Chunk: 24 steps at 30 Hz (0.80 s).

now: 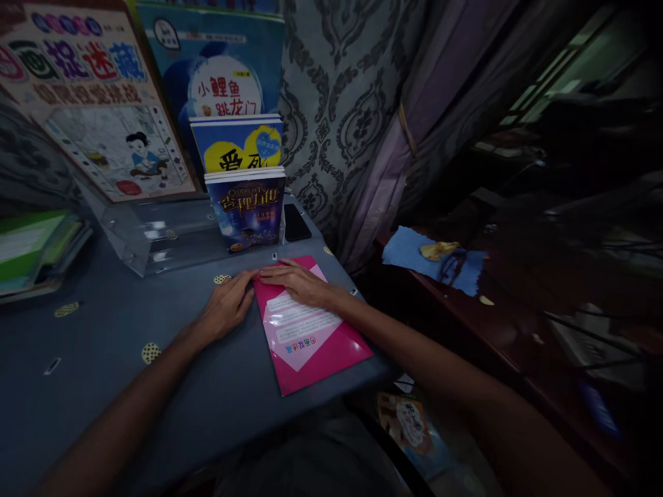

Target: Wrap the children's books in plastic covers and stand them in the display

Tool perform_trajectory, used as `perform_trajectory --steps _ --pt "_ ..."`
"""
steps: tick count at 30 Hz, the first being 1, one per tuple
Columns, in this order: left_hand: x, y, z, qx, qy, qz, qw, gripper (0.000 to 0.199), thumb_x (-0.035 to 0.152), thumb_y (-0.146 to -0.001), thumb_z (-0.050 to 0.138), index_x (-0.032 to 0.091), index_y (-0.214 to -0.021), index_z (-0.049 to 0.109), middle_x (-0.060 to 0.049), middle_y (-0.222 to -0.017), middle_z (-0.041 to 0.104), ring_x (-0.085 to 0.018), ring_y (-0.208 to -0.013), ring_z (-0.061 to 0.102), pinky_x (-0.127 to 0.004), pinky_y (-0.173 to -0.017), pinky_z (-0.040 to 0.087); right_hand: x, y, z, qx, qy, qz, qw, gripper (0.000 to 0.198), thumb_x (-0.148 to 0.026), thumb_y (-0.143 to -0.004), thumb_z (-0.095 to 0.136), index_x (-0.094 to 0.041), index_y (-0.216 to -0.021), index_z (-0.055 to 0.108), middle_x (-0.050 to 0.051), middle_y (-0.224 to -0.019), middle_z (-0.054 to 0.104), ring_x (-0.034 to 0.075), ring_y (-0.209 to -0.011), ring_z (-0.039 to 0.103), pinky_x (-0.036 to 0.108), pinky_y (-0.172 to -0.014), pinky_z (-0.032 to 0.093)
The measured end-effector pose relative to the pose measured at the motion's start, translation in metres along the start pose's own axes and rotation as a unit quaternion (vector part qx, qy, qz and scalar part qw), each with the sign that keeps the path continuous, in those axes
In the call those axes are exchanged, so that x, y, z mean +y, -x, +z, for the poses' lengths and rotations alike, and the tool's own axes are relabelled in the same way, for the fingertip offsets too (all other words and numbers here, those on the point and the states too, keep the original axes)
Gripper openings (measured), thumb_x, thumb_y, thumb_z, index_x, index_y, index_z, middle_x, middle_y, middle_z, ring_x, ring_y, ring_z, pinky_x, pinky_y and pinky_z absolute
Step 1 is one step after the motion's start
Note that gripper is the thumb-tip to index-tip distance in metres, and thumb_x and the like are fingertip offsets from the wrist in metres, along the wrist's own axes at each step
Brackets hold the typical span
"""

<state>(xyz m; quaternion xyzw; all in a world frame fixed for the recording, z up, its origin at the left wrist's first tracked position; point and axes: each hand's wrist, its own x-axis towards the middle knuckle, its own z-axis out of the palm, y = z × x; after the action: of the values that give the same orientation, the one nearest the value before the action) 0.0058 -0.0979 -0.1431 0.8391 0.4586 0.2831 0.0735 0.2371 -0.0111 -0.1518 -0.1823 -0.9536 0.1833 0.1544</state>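
Big picture book (pixel 119 124) already up in clear stand (pixel 148 241). Pink book (pixel 311 328) not stood up, lies flat on table (pixel 77 359). Right hand (pixel 298 281) flat on top. Left hand (pixel 226 304) loose, fingertips at pink book's edge.

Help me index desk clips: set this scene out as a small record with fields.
Left hand: on the table, fingertips at the far left corner of the pink book
Right hand: laid across the book's far end
Pink book: flat, near the table's right edge
Upright books: a stepped row beyond the hands
Large book: left of that row, on a clear stand
Blue cloth: on the dark red surface at right, a yellowish object on it
Light: dim
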Motion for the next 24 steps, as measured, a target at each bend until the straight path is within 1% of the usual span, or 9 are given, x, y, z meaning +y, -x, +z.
perform_trajectory --steps 2,5,8,11,14,16,18,21,24 --pt "0.001 -0.001 -0.001 -0.014 -0.022 0.008 1.0 0.033 0.024 -0.103 0.038 0.018 -0.13 0.055 -0.011 -0.118 0.07 -0.024 -0.108 0.068 -0.042 -0.093 0.055 -0.001 0.0 0.0 0.0 0.007 0.007 1.0 0.066 0.005 -0.084 0.045 -0.023 -0.142 0.059 0.01 -0.149 0.058 0.019 -0.145 0.046 0.054 -0.125 0.021" --pt "0.002 -0.002 -0.001 -0.031 -0.06 0.025 0.997 0.031 0.026 -0.104 0.037 0.018 -0.122 0.061 -0.01 -0.112 0.07 -0.024 -0.103 0.068 -0.042 -0.091 0.054 -0.001 0.001 -0.001 0.018 0.018 0.042 0.999 0.063 0.003 -0.084 0.045 -0.02 -0.14 0.061 0.012 -0.148 0.059 0.021 -0.144 0.048 0.053 -0.124 0.024" --pt "0.003 -0.001 0.0 -0.036 -0.087 0.038 0.995 0.03 0.027 -0.104 0.04 0.017 -0.12 0.062 -0.012 -0.117 0.067 -0.026 -0.108 0.066 -0.045 -0.094 0.054 0.004 0.008 -0.003 0.051 0.02 0.08 0.995 0.058 -0.001 -0.088 0.044 -0.019 -0.14 0.062 0.012 -0.148 0.059 0.02 -0.142 0.05 0.051 -0.123 0.029" --pt "0.005 0.002 0.002 -0.04 -0.108 0.04 0.992 0.032 0.029 -0.104 0.04 0.017 -0.123 0.063 -0.014 -0.122 0.066 -0.028 -0.111 0.066 -0.049 -0.098 0.053 0.01 0.017 -0.005 0.074 0.014 0.097 0.992 0.054 -0.005 -0.091 0.044 -0.02 -0.14 0.061 0.012 -0.148 0.059 0.021 -0.141 0.051 0.052 -0.123 0.031" --pt "0.006 0.005 0.001 -0.062 -0.128 0.047 0.989 0.039 0.035 -0.105 0.039 0.019 -0.132 0.062 -0.016 -0.136 0.062 -0.029 -0.123 0.062 -0.051 -0.104 0.049 0.015 0.026 -0.007 0.084 0.01 0.114 0.99 0.05 -0.01 -0.095 0.044 -0.02 -0.142 0.06 0.013 -0.149 0.058 0.023 -0.143 0.049 0.056 -0.123 0.029" --pt "0.008 0.007 0.0 -0.093 -0.138 0.051 0.985 0.044 0.043 -0.106 0.039 0.022 -0.14 0.058 -0.016 -0.147 0.057 -0.032 -0.136 0.054 -0.055 -0.109 0.045 0.017 0.031 -0.008 0.079 0.011 0.124 0.989 0.048 -0.012 -0.097 0.044 -0.019 -0.142 0.059 0.014 -0.15 0.056 0.024 -0.145 0.047 0.057 -0.123 0.028" --pt "0.012 0.01 -0.003 -0.126 -0.14 0.052 0.981 0.05 0.051 -0.105 0.039 0.025 -0.146 0.053 -0.015 -0.154 0.051 -0.034 -0.145 0.044 -0.059 -0.112 0.04 0.016 0.035 -0.008 0.074 0.01 0.123 0.99 0.047 -0.013 -0.099 0.043 -0.019 -0.142 0.058 0.014 -0.151 0.055 0.023 -0.146 0.046 0.057 -0.123 0.028" --pt "0.02 0.016 -0.007 -0.164 -0.137 0.055 0.975 0.062 0.062 -0.101 0.04 0.028 -0.151 0.048 -0.015 -0.158 0.046 -0.036 -0.15 0.037 -0.061 -0.115 0.036 0.008 0.042 -0.008 0.08 0.004 0.119 0.99 0.046 -0.015 -0.099 0.044 -0.021 -0.142 0.059 0.014 -0.15 0.056 0.023 -0.145 0.046 0.058 -0.122 0.029" --pt "0.031 0.027 -0.011 -0.199 -0.138 0.073 0.968 0.079 0.074 -0.093 0.042 0.027 -0.156 0.04 -0.017 -0.161 0.04 -0.039 -0.153 0.03 -0.064 -0.116 0.032 -0.005 0.051 -0.007 0.075 0.002 0.12 0.99 0.046 -0.017 -0.099 0.046 -0.019 -0.142 0.059 0.016 -0.15 0.056 0.025 -0.146 0.046 0.059 -0.122 0.029"
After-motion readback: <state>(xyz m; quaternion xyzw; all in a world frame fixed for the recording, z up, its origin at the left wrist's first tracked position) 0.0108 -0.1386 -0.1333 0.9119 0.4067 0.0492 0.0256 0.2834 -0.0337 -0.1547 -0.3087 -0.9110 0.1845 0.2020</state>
